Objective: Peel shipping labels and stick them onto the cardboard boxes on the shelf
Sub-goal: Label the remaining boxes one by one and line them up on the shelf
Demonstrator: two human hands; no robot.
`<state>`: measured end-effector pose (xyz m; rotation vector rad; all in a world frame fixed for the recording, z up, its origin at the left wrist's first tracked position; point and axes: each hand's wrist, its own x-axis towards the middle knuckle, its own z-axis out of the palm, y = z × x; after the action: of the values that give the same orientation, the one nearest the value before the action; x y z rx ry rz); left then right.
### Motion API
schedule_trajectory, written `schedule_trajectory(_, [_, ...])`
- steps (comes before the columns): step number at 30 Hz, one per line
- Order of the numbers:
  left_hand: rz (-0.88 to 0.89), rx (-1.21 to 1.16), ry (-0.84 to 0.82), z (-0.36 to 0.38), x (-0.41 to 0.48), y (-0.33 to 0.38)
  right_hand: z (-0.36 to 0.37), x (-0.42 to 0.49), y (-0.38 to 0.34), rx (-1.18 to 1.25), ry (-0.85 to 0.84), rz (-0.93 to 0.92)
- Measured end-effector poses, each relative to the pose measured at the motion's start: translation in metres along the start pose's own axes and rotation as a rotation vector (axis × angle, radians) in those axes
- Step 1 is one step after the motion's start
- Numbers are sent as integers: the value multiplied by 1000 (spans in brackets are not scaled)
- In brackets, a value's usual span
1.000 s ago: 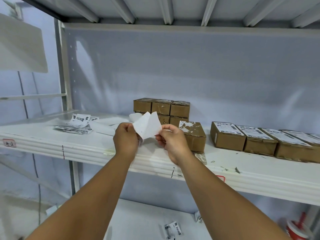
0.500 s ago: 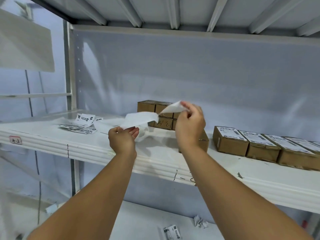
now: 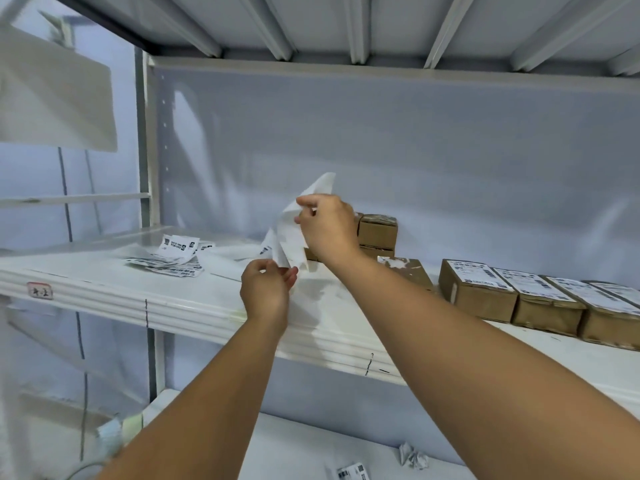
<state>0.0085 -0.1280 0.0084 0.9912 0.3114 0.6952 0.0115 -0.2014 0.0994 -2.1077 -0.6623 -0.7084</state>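
My right hand (image 3: 327, 228) pinches the upper corner of a white shipping label (image 3: 294, 233) and holds it raised above the shelf. Below it my left hand (image 3: 266, 289) pinches the lower end of the sheet, the backing paper, so the paper hangs stretched between both hands. Behind my right hand stands a small stack of brown cardboard boxes (image 3: 377, 232), partly hidden. One unlabelled box (image 3: 407, 271) with torn paper on top lies just right of my forearm. A row of labelled boxes (image 3: 485, 292) runs off to the right.
A loose pile of printed labels (image 3: 173, 256) lies at the left on the white shelf (image 3: 194, 306). The lower shelf holds a crumpled paper ball (image 3: 414, 457) and a stray label (image 3: 351, 472). The upper shelf's ribs hang close overhead.
My right hand has pulled the label upward and away from my left hand, peeling it from the backing; the sheet now hangs nearly upright between them. The view has tilted upward.
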Motion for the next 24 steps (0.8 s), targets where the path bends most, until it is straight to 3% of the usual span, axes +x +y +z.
schedule_trajectory(5, [-20,157,-108,-1,3,0,33,21,-8,-237,-137,-181])
schedule_trajectory(9, [105,430,-201,0,-6,3,51,32,-15,-431,-290,-259])
schedule_trajectory(12, [125,586,-240,-1,-2,1,65,35,-17,-584,-303,-332])
schedule_trajectory(14, [70,588,-260,-2,3,2,69,38,-17,-513,-225,-299])
schedule_trajectory(19, [5,357,-102,0,-1,5,55,67,-19,-2,89,64])
schedule_trajectory(24, [72,382,-75,0,0,0,53,70,-4,-142,-113,-57])
